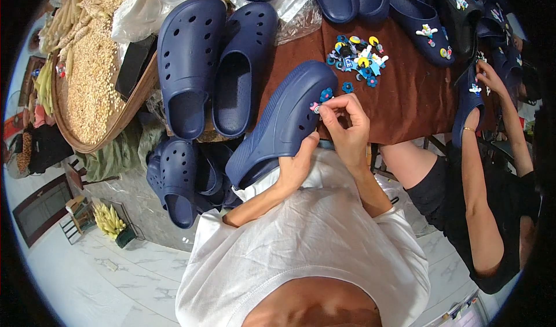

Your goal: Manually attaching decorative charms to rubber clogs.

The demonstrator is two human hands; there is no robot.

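Navy clog — left hand beneath, right hand atop.

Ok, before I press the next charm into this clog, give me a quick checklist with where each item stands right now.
1. Clog steadied: ok. The left hand grips the navy clog at its lower edge, against the white shirt.
2. Charm in the fingers: ok. The right hand pinches a small pink charm at the clog's upper.
3. Charm seated in a hole: cannot tell; the fingertips cover it.
4. Earlier charm in place: ok. A blue flower charm sits on the upper beside it.
5. More charms within reach: ok. A charm pile lies on the brown tabletop.
6. Clear of the neighbour: ok. The other person's hand works a separate clog.
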